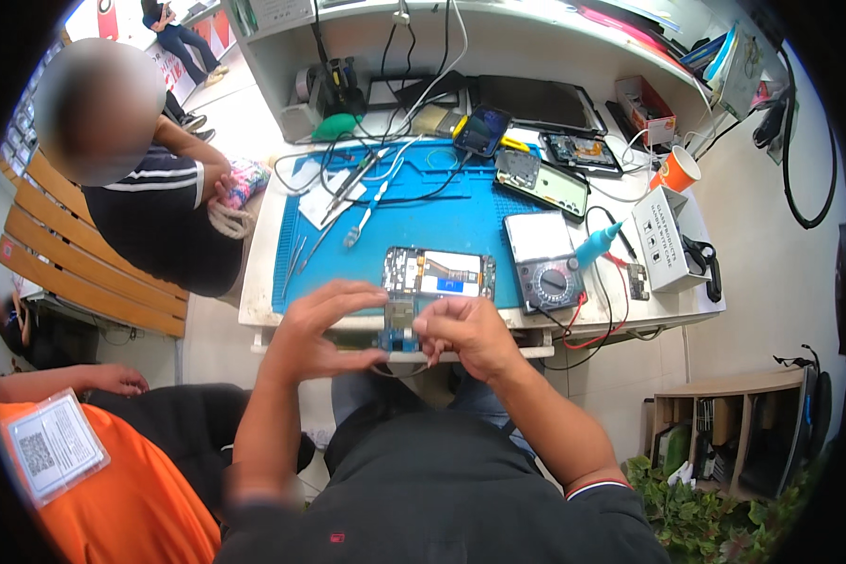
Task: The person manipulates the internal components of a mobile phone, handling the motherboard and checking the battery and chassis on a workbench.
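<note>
Just off the mat's near edge, a small phone circuit board (400, 324) with a shiny metal shield is held up between both hands. My left hand (318, 329) grips it from the left, thumb below and fingers above. On the board's right side, my right hand (475, 334) is closed, thumb and fingertips pinched against its edge; whether they hold anything else is hidden. Right behind the board lies an opened phone (439, 273), its inner parts exposed, on the blue work mat (432, 211).
An analog multimeter (547, 273) with red and black leads stands right of the phone, a teal bottle (599, 246) beside it. Tweezers, a toothbrush (365, 218) and cables lie on the mat. An orange cup (677, 171) is farther right. Two people sit at left.
</note>
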`<move>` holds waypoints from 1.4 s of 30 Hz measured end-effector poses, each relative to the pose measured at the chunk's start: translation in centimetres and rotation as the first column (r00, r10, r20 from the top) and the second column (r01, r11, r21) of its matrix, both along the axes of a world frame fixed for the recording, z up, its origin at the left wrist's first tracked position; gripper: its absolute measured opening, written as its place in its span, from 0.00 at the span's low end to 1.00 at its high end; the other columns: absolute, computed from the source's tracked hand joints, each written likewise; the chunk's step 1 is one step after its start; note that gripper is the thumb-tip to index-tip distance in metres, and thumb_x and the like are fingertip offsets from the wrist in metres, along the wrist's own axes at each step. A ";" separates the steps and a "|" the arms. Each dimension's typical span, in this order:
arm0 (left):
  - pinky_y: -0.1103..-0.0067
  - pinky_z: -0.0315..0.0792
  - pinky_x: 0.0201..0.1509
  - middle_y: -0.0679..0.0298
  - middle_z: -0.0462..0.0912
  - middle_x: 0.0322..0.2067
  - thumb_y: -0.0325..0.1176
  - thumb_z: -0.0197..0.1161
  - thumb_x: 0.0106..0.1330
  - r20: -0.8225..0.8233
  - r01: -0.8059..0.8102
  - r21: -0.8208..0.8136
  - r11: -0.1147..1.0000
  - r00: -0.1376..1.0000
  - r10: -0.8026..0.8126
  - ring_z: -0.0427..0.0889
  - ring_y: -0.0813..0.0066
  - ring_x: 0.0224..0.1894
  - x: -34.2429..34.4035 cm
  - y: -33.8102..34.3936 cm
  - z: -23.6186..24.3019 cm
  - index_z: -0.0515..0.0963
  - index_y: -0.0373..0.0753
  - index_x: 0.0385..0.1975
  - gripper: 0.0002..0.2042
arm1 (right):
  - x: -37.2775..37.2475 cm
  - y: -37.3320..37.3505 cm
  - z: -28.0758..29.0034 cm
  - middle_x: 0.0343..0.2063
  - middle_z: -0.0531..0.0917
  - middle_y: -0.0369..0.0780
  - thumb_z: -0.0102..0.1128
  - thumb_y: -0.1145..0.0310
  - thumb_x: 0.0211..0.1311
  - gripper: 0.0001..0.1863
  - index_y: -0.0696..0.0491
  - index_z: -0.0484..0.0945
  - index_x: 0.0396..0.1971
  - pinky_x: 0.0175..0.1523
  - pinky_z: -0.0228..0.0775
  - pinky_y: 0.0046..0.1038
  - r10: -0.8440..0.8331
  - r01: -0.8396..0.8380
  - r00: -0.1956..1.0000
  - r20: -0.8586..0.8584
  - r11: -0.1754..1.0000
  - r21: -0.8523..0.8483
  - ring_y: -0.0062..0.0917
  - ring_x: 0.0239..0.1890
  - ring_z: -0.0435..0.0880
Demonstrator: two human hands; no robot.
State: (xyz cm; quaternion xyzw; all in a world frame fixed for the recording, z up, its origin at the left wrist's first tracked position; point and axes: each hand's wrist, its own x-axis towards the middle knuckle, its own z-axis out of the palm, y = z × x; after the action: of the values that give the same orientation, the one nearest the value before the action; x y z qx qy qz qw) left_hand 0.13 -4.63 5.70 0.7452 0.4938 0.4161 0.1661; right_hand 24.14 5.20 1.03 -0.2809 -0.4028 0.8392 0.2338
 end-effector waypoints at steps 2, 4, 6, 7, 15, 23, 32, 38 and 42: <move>0.68 0.81 0.59 0.55 0.88 0.51 0.34 0.88 0.42 0.001 0.008 0.016 1.000 1.000 -0.008 0.89 0.58 0.54 -0.1 0.5 0.4 0.85 0.41 0.54 0.33 | 0.0 0.1 0.4 0.26 0.86 0.40 0.75 0.70 0.65 0.11 0.63 0.85 0.36 0.28 0.81 0.22 0.011 -0.011 1.000 0.001 1.000 -0.012 0.19 0.24 0.85; 0.68 0.81 0.58 0.56 0.88 0.51 0.34 0.89 0.42 0.017 0.033 0.000 0.999 0.999 -0.033 0.89 0.58 0.54 -0.4 0.7 -0.1 0.86 0.41 0.53 0.33 | 0.0 0.0 0.2 0.27 0.87 0.41 0.75 0.70 0.66 0.11 0.63 0.85 0.37 0.28 0.82 0.22 0.015 -0.015 1.000 -0.002 0.999 -0.042 0.19 0.25 0.86; 0.70 0.81 0.57 0.56 0.88 0.50 0.34 0.88 0.41 0.022 0.049 -0.011 0.999 0.999 -0.049 0.89 0.59 0.52 -0.7 1.1 -0.4 0.86 0.40 0.53 0.33 | 0.0 0.2 0.1 0.27 0.87 0.40 0.76 0.68 0.66 0.12 0.63 0.85 0.37 0.29 0.83 0.23 0.015 -0.015 1.000 0.004 1.000 -0.003 0.19 0.25 0.85; 0.71 0.82 0.56 0.56 0.88 0.49 0.33 0.87 0.42 0.019 0.053 -0.014 0.999 0.998 -0.053 0.89 0.61 0.51 -0.9 1.4 -0.3 0.86 0.40 0.53 0.32 | -0.1 0.2 0.2 0.26 0.86 0.39 0.76 0.68 0.66 0.12 0.62 0.85 0.37 0.29 0.82 0.23 0.011 -0.011 1.000 0.008 1.000 0.029 0.18 0.25 0.85; 0.76 0.81 0.50 0.61 0.88 0.47 0.32 0.82 0.44 -0.051 -0.020 -0.220 0.975 0.999 0.009 0.85 0.72 0.42 -4.1 6.8 0.6 0.85 0.38 0.53 0.31 | 0.5 4.3 3.2 0.43 0.86 0.44 0.76 0.65 0.57 0.17 0.58 0.86 0.43 0.54 0.73 0.41 -0.446 -0.202 0.858 0.254 0.161 0.966 0.40 0.49 0.80; 0.77 0.80 0.48 0.63 0.88 0.47 0.33 0.82 0.45 -0.125 -0.017 -0.320 0.947 0.992 -0.024 0.85 0.73 0.41 -3.8 9.2 0.1 0.85 0.42 0.55 0.31 | 1.1 6.3 2.6 0.54 0.82 0.48 0.76 0.64 0.56 0.26 0.61 0.81 0.52 0.68 0.65 0.43 -0.412 -0.390 0.841 0.351 -0.011 0.921 0.44 0.59 0.77; 0.77 0.80 0.47 0.63 0.88 0.48 0.30 0.83 0.45 -0.083 0.008 -0.325 0.946 0.996 -0.037 0.85 0.72 0.42 -3.8 9.7 -0.6 0.85 0.42 0.55 0.31 | 1.4 6.8 1.8 0.53 0.82 0.49 0.77 0.65 0.54 0.29 0.61 0.78 0.55 0.69 0.65 0.42 -0.368 -0.401 0.849 0.380 0.020 0.916 0.45 0.59 0.77; 0.76 0.80 0.47 0.64 0.89 0.48 0.32 0.84 0.45 -0.106 -0.014 -0.301 0.954 0.994 -0.019 0.85 0.73 0.42 -3.7 9.8 -0.9 0.85 0.42 0.56 0.31 | 1.3 6.8 2.0 0.50 0.81 0.47 0.76 0.65 0.54 0.25 0.60 0.80 0.50 0.68 0.66 0.42 -0.348 -0.420 0.847 0.402 0.025 0.907 0.44 0.57 0.77; 0.76 0.79 0.49 0.65 0.89 0.48 0.34 0.85 0.44 -0.078 -0.004 -0.324 0.946 0.997 -0.022 0.85 0.73 0.42 -3.5 9.8 -1.2 0.86 0.42 0.56 0.32 | 1.3 6.8 2.2 0.50 0.81 0.46 0.77 0.65 0.53 0.23 0.60 0.82 0.47 0.67 0.67 0.41 -0.344 -0.430 0.839 0.420 0.052 0.901 0.43 0.57 0.77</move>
State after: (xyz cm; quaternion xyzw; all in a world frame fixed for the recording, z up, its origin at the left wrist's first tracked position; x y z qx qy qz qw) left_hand -3.33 5.15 4.55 0.7263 0.5583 0.2982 0.2681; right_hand 25.46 12.02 3.20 -0.2502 -0.9212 0.2121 0.2092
